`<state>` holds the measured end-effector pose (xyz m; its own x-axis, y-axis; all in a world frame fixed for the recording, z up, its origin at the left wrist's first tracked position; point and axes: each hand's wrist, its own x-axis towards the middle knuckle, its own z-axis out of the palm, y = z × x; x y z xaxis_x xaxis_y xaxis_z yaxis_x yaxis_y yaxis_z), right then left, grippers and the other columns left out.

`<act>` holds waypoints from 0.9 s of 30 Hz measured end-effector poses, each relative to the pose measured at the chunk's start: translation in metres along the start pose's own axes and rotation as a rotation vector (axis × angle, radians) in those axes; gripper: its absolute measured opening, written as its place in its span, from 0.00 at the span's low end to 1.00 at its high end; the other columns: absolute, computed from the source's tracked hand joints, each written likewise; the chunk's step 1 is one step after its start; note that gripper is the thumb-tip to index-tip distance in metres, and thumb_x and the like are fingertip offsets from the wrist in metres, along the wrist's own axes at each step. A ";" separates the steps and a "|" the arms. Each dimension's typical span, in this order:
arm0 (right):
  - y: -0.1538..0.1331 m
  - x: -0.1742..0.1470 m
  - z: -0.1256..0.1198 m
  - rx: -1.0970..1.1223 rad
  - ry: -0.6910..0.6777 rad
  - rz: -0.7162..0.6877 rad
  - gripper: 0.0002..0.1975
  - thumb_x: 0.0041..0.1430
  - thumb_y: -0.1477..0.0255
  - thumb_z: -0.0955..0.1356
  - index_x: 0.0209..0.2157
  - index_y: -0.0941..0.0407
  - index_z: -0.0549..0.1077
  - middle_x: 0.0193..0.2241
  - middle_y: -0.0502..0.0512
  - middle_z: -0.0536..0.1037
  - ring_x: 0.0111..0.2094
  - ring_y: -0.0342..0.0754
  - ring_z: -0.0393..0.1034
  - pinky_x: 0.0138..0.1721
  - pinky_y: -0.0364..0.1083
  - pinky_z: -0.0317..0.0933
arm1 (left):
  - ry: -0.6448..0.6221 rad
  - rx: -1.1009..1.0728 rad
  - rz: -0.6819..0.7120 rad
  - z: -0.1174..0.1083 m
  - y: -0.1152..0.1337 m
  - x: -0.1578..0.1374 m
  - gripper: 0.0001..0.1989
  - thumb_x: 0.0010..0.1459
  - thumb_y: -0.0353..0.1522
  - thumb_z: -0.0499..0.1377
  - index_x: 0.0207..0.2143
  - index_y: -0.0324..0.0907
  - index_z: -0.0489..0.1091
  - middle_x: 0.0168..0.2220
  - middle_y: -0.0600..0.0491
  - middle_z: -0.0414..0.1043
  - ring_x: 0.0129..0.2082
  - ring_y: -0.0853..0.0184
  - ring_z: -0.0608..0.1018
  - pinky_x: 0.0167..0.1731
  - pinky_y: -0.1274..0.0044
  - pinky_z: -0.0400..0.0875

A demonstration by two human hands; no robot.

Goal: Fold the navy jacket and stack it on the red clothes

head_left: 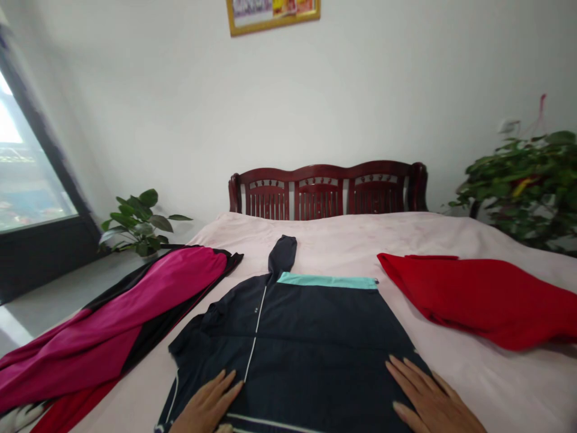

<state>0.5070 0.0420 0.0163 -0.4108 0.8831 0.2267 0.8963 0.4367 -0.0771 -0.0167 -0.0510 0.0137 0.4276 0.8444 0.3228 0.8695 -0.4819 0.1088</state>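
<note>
Dark navy garment (pixel 324 337): spread pretty much flat on the bed (pixel 342 240), well short of the far edge, somewhere between the left and right edges, near end running out of view.

Left hand (pixel 207 403): open, palm down, fingers loosely spread on the garment's near left part, no grip visible. Thumb mostly hidden, so can't tell about that bit.

Right hand (pixel 428 391): also open and flat, laid across the garment's right side edge, thumb angled inward on the cloth, nothing pinched.

Nearer hand: honestly a tie, both touching. Bulk of the cloth between and ahead of them, stretching toward the bed's far edge. Long axis tough to call with the near end cut off.

Sleeve (pixel 282 255): poking out toward the far edge, aimed at the headboard (pixel 318 189).

Turquoise strip (pixel 327 280): running crosswise along the garment's far end, just beside the sleeve, well apart from both hands.

White line (pixel 255 334): heading down the garment's left part, near end just beside the left fingertips.

Magenta and black garment (pixel 171 288): slanting along the bed's left edge, apart from the navy one.

Red garment (pixel 478 294): over toward the right edge, also apart.
</note>
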 end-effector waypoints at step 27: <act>0.016 0.233 -0.015 -0.095 0.127 -0.049 0.20 0.61 0.82 0.58 0.42 0.55 0.78 0.40 0.61 0.75 0.43 0.52 0.68 0.46 0.49 0.60 | -0.038 -0.594 -0.874 -0.002 -0.118 0.276 0.14 0.51 0.34 0.60 0.41 0.39 0.73 0.26 0.55 0.77 0.24 0.66 0.77 0.23 0.78 0.66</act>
<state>0.4281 0.2518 0.0821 -0.4351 0.8301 0.3488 0.8901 0.4549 0.0278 -0.0015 0.2388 0.0917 -0.2722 0.9550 -0.1180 0.6224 0.2682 0.7353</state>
